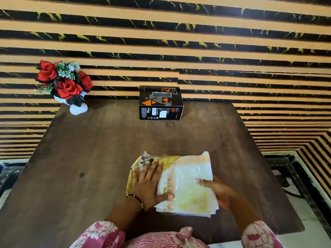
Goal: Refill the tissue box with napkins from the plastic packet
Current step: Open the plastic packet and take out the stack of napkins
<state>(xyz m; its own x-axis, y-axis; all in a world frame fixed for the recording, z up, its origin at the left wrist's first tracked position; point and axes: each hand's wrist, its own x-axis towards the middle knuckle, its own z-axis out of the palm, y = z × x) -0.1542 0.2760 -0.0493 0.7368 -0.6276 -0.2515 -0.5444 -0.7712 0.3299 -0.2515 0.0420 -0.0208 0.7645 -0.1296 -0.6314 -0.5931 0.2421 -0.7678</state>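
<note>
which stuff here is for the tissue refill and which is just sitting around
For the job: plastic napkin packet, black tissue box, left hand, right hand.
Just lying about: red rose arrangement at the table's far left corner.

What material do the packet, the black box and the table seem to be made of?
Packet: thin glossy plastic film; it wrinkles and shines, and white napkins show through it.
Black box: probably printed cardboard, matte, with sharp folded edges.
Table: looks like dark wood or wood laminate, dull, with faint grain and scuffs.
</note>
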